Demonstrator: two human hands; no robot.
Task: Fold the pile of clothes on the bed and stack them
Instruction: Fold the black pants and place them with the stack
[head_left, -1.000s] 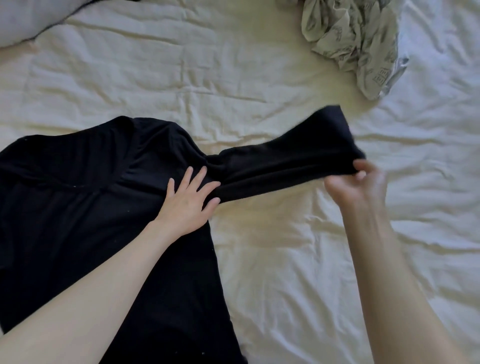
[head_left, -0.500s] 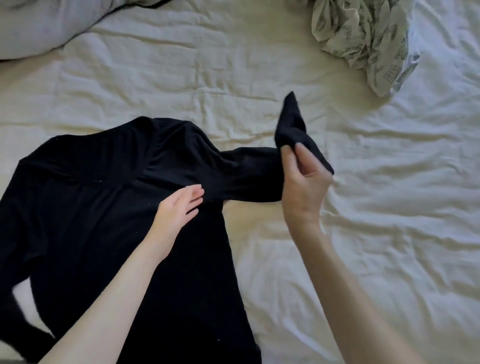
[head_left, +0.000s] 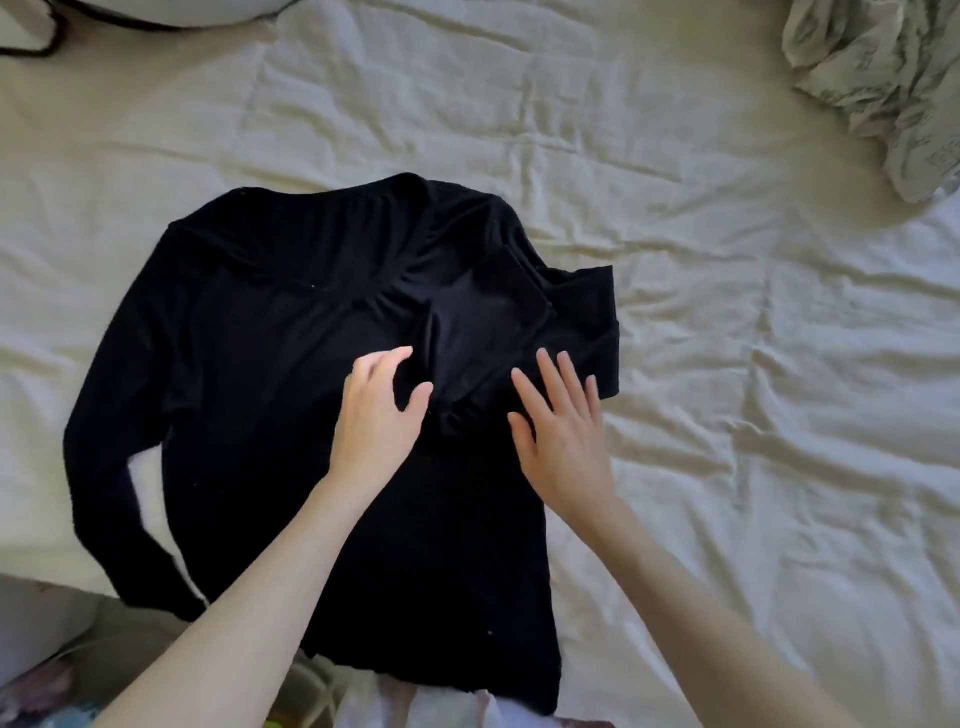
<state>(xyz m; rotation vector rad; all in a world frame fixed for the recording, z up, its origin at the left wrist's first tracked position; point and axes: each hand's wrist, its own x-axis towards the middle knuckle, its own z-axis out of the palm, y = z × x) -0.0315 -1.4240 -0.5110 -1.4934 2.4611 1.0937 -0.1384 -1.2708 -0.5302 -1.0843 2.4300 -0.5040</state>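
Observation:
A black long-sleeved top (head_left: 249, 374) lies flat on the cream bed sheet (head_left: 727, 415), neckline away from me. Its right sleeve (head_left: 483, 322) is folded back across the chest. My left hand (head_left: 379, 415) rests on the top at the sleeve's cuff end, with thumb and fingers curled round a fold of that black cloth. My right hand (head_left: 566, 431) lies flat with fingers spread on the shirt's right side, just below the folded sleeve. The left sleeve (head_left: 104, 467) runs down the left side, stretched out.
A crumpled light patterned garment (head_left: 878, 78) lies at the far right corner of the bed. A pale pillow edge (head_left: 156, 10) shows at the top left. The bed's near edge, with floor items below it, runs along the bottom left (head_left: 62, 644).
My right hand carried the right sleeve leftward, laid it across the chest and let go; it now presses flat. My left hand shifted onto the sleeve's end.

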